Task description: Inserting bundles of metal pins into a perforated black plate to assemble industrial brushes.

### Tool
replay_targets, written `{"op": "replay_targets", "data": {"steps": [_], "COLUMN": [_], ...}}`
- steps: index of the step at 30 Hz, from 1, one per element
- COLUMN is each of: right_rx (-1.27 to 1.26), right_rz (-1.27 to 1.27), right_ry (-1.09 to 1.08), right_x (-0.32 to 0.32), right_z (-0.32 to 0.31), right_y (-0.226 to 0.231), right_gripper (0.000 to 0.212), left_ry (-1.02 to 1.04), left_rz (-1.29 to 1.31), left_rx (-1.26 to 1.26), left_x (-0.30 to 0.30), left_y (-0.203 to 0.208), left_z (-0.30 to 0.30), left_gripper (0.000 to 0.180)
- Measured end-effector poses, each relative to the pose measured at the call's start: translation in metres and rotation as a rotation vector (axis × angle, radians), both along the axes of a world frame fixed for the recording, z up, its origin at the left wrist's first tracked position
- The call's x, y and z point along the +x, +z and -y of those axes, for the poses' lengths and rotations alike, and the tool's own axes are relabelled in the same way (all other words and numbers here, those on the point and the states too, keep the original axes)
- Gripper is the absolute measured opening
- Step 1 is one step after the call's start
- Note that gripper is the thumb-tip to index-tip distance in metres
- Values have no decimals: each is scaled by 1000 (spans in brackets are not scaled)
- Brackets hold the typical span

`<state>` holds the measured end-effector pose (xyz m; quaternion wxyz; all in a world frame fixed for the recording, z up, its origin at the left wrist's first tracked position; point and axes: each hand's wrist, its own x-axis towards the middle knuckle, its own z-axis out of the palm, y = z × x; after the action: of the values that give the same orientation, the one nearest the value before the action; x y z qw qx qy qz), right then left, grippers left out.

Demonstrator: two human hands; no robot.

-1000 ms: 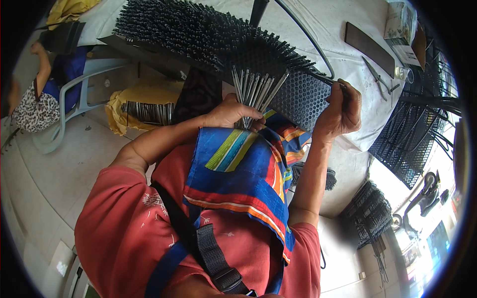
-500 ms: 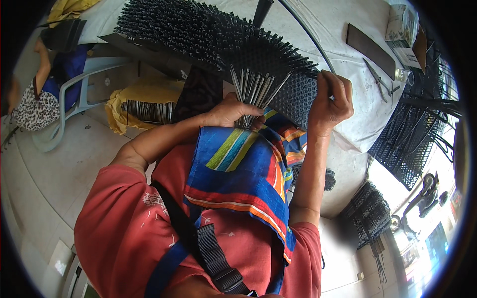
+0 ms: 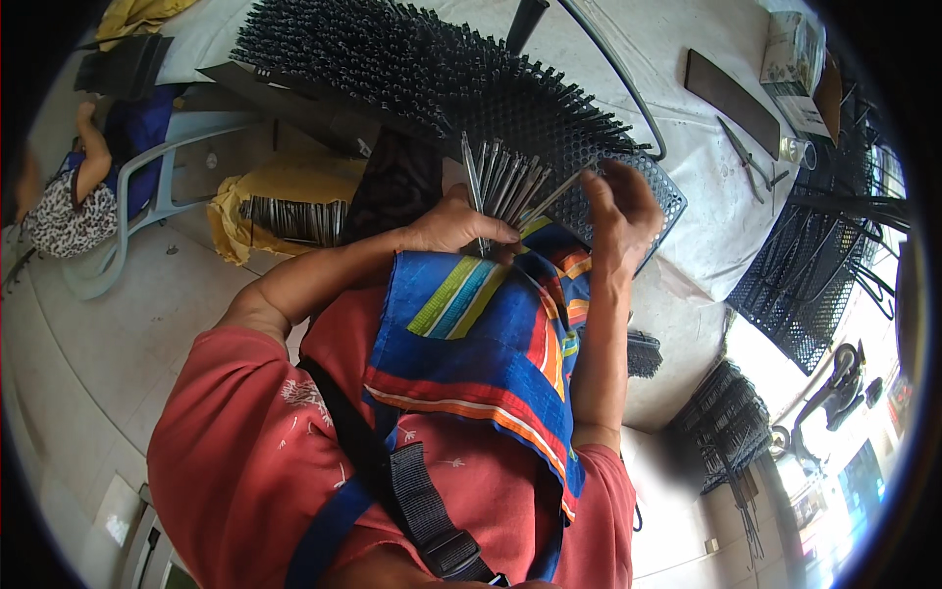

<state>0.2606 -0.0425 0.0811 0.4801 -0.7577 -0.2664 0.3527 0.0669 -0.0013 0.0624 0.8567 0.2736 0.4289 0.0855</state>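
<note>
My left hand (image 3: pixel 453 224) is closed round a fanned bundle of thin silvery metal sticks (image 3: pixel 506 185), which point up and away from me. Just right of it, my right hand (image 3: pixel 626 201) has thumb and fingers pinched at the upper end of one stick (image 3: pixel 561 190) that leans out of the bundle. Beyond both hands lies a black perforated board (image 3: pixel 671 201) with round holes. Dark sticks (image 3: pixel 392 64) stand upright and densely packed over its far and left part. A striped blue, red and green cloth (image 3: pixel 471 324) covers my lap below the hands.
Left of my left arm, an open yellow paper package (image 3: pixel 235 201) holds a stack of metal pieces. A thin black curved bar (image 3: pixel 628 83) arches over the board. Pliers (image 3: pixel 746 157), a dark flat plate (image 3: pixel 731 103) and a box (image 3: pixel 795 59) lie right. Someone sits far left.
My right hand has come left and slightly down from the board's right side to the bundle, uncovering the board's right corner. My left hand keeps its hold; the sticks have shifted slightly.
</note>
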Motion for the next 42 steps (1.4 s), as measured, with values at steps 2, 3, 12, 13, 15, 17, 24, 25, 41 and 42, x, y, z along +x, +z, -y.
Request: {"op": "replay_targets", "data": {"steps": [2, 3, 12, 13, 15, 17, 24, 25, 41, 42], "right_rx": [-71, -24, 79, 98, 133, 158, 110, 113, 13, 7], "right_rz": [-148, -225, -316, -339, -338, -325, -382, -376, -440, -440], "right_ry": [-3, 16, 35, 3, -31, -105, 20, 15, 167, 158], "right_x": [-9, -9, -26, -25, -30, -30, -31, -30, -6, -6], "right_z": [-1, 1, -2, 2, 5, 8, 10, 11, 16, 17], "right_y": [6, 3, -4, -7, -9, -8, 0, 1, 11, 9], "right_gripper": [16, 13, 10, 10, 9, 11, 12, 12, 13, 14], "left_ry": [-36, -69, -529, -563, -168, -15, 21, 11, -221, -182], "left_rz": [35, 12, 11, 24, -9, 49, 97, 95, 84, 75], "left_rx": [45, 38, 1143, 1218, 435, 212, 177, 197, 211, 237], "left_x": [-1, 1, -30, -26, -17, -11, -20, -19, -15, -16], "left_y": [1, 4, -62, -49, -63, -45, -25, -22, -41, -46], "left_z": [-1, -3, 6, 2, 9, 11, 19, 18, 9, 12], "left_gripper": [17, 17, 26, 29, 25, 22, 15, 14, 55, 60]}}
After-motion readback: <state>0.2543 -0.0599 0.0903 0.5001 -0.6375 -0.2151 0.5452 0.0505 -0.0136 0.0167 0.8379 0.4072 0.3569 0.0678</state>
